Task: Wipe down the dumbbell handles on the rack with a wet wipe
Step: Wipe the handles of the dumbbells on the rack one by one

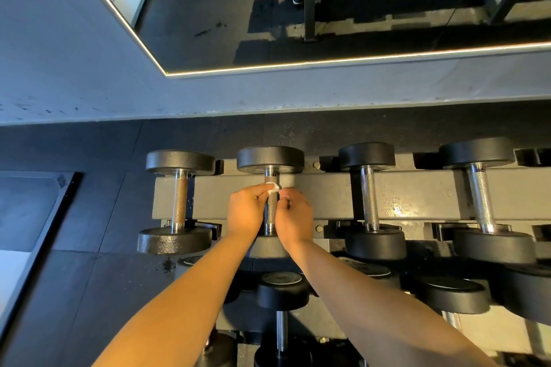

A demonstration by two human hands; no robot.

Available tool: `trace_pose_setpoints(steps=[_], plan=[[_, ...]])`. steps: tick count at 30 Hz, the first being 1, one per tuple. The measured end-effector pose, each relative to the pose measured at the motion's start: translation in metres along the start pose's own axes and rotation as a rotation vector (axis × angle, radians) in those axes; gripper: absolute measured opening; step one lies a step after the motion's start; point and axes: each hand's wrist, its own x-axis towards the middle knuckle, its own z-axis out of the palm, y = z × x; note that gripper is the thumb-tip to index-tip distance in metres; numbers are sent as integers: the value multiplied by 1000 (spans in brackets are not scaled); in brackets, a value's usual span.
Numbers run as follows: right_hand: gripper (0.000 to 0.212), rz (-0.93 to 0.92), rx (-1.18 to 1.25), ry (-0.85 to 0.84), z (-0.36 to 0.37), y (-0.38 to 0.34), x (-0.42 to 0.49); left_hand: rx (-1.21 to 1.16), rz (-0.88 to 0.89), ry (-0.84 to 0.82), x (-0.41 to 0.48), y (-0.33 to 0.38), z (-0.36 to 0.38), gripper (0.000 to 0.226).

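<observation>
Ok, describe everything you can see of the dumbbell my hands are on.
The dumbbell lies across the rack, top tier, second from left. Two round black heads, the near one hidden behind the wrists, join a knurled metal handle, dull brownish with shiny collars. The left hand pinches a white wipe against the handle; the right hand curls at its other side.
</observation>
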Motion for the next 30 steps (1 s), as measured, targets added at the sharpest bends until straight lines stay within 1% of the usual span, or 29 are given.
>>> trace_pose_setpoints(steps=[3, 5, 9, 12, 16, 18, 21, 23, 26, 28, 30], plan=[[24, 17, -13, -8, 1, 1, 1, -114, -57, 89, 9, 4, 0, 20], [24, 17, 3, 1, 0, -1, 2, -139, -95, 97, 13, 11, 4, 20], [23, 8, 19, -15, -5, -4, 0, -111, -159, 45, 3, 8, 7, 21], [19, 4, 38, -40, -7, -6, -2, -98, -249, -10, -14, -3, 1, 21], [19, -39, -26, -56, -11, -5, -9, -62, -373, -80, -32, -8, -6, 18], [16, -30, -59, -101, -14, -4, -15, -38, -400, -123, -33, -8, -9, 17], [14, 39, -78, -191, -22, -3, -26, -38, -444, -149, -40, -4, -11, 16], [15, 66, -29, -209, -29, -7, -37, -137, -453, -105, -47, 1, -11, 16], [17, 16, 91, -176, -45, -15, -55, -392, -397, 19, -67, 16, -13, 14], [17, -43, 135, -203, -56, -21, -70, -428, -323, 55, -87, 24, -14, 13], [18, -93, 135, -251, -65, -23, -84, -399, -259, 49, -109, 30, -15, 14]])
